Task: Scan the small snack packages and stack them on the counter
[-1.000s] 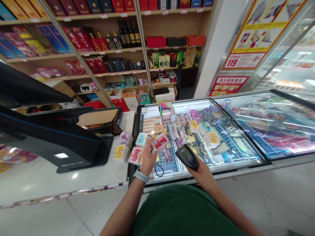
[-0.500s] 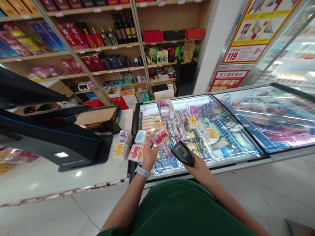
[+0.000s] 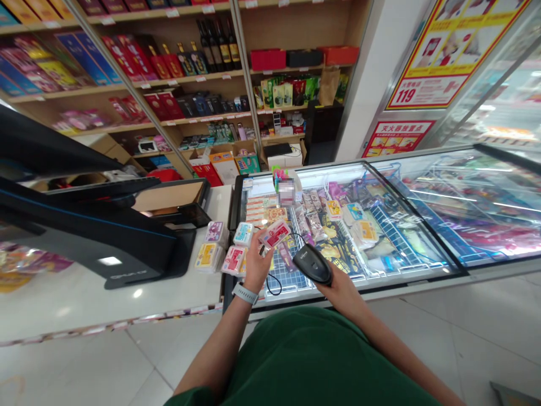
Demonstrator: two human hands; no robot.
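1. My left fingers (image 3: 257,266) are clamped on the near end of a red-labelled pack (image 3: 275,233), tilted above the freezer; my right hand (image 3: 340,287) is wrapped around the handle end of a black scanner (image 3: 313,264).
2. The pack is flat and box-like, pale-edged, its red label facing up; its print is too small to read.
3. Pack and scanner nose stand apart, near each other, with a dark cable (image 3: 274,294) looping between my hands.
4. Below lies the lit freezer (image 3: 406,286), wire baskets inside, its dark-framed left edge meeting the pale counter (image 3: 181,293).
5. Similar packs (image 3: 210,255) crowd that join, just left of my left hand; rightward, the freezer top gives wider room.
6. Beyond rise stocked shelves (image 3: 306,31) and a white pillar (image 3: 359,101); tiled floor (image 3: 426,321) runs nearer me.
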